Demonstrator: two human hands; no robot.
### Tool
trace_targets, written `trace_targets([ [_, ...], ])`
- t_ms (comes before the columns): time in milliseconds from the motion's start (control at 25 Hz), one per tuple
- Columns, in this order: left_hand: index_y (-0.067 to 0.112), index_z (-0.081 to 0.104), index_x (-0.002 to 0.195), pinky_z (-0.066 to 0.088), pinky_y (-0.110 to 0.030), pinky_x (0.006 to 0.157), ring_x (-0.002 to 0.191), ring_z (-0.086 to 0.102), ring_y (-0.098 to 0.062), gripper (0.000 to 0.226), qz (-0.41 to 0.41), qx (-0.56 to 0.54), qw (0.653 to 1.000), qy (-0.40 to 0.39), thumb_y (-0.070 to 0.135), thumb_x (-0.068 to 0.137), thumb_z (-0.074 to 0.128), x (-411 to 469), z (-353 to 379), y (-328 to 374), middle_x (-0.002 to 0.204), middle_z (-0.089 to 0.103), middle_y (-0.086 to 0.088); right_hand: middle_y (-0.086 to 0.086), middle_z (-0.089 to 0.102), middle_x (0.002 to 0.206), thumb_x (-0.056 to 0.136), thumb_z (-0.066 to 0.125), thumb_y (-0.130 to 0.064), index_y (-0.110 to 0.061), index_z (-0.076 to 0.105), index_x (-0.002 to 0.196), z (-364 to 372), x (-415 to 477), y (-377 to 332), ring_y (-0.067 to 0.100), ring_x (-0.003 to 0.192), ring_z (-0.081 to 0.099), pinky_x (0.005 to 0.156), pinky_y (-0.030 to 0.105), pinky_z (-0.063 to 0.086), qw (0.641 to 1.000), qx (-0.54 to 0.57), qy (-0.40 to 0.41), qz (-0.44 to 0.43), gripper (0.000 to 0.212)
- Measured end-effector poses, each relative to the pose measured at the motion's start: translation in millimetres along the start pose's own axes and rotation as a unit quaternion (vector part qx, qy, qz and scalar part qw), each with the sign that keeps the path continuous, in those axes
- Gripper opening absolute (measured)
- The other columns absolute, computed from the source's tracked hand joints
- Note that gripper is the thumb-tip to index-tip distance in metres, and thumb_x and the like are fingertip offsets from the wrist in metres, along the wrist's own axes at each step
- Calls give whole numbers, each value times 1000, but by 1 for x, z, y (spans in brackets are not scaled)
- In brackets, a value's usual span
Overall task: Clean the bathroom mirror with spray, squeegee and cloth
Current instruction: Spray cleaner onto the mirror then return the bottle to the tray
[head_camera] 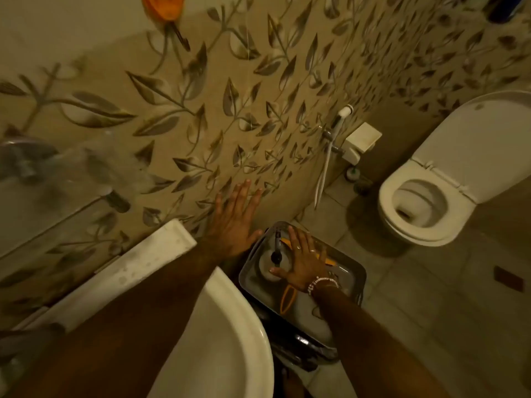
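A grey tray stands low beside the sink, to its right. In it lie a white spray bottle with a dark nozzle, a squeegee with a yellow blade and an orange handle. My right hand hovers over the tray, fingers spread, holding nothing. My left hand is stretched out flat with fingers apart, between the sink's corner and the leaf-patterned wall, empty. The mirror's edge shows blurred at the left. No cloth is clearly visible.
A white sink fills the lower middle, with a wet white ledge behind it. A toilet with its lid up stands at the right. A hand shower hangs on the tiled wall. An orange object hangs at the top.
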State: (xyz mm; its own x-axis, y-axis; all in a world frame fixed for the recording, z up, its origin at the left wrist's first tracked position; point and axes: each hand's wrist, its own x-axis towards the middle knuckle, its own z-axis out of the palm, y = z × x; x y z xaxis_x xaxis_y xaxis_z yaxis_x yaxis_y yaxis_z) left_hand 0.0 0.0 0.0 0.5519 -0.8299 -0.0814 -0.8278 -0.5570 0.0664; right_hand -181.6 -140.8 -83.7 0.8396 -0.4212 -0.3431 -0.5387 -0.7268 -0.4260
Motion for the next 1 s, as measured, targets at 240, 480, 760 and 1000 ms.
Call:
trace_targets([
  [240, 32, -42, 149, -14, -64, 120, 153, -31, -29, 106, 32, 22, 999, -35, 67, 95, 43, 13, 30, -5, 160, -43, -7, -7, -1, 169, 71, 63, -80, -36, -14, 157, 43, 28, 2, 22, 155, 8, 120, 65, 10, 996, 65, -31, 49, 123],
  [480, 31, -27, 158, -15, -63, 120, 153, -30, -26, 101, 2, -22, 999, -33, 65, 96, 45, 8, 24, -5, 163, -40, -7, 12, 65, 122, 93, 67, -32, -10, 40, 144, 53, 42, -20, 31, 116, 61, 97, 42, 49, 964, 257, 50, 35, 62],
  [760, 34, -26, 158, -2, -66, 124, 155, -25, -26, 102, -30, -48, 997, 51, 64, 95, 48, -2, -20, 9, 164, -38, -7, 5, 65, 94, 99, 57, -36, -12, 50, 128, 11, 32, -41, 28, 86, 64, 66, 30, 40, 951, 286, 109, 45, 38],
  [1000, 31, -9, 164, 20, -62, 123, 160, -2, -30, 91, -47, -104, 974, 194, 57, 96, 47, -15, -87, 47, 171, -22, -8, -2, 71, 83, 97, 55, -45, -16, 58, 125, -86, 21, -72, 11, 72, 67, 63, 29, 50, 910, 356, 210, -23, 40],
])
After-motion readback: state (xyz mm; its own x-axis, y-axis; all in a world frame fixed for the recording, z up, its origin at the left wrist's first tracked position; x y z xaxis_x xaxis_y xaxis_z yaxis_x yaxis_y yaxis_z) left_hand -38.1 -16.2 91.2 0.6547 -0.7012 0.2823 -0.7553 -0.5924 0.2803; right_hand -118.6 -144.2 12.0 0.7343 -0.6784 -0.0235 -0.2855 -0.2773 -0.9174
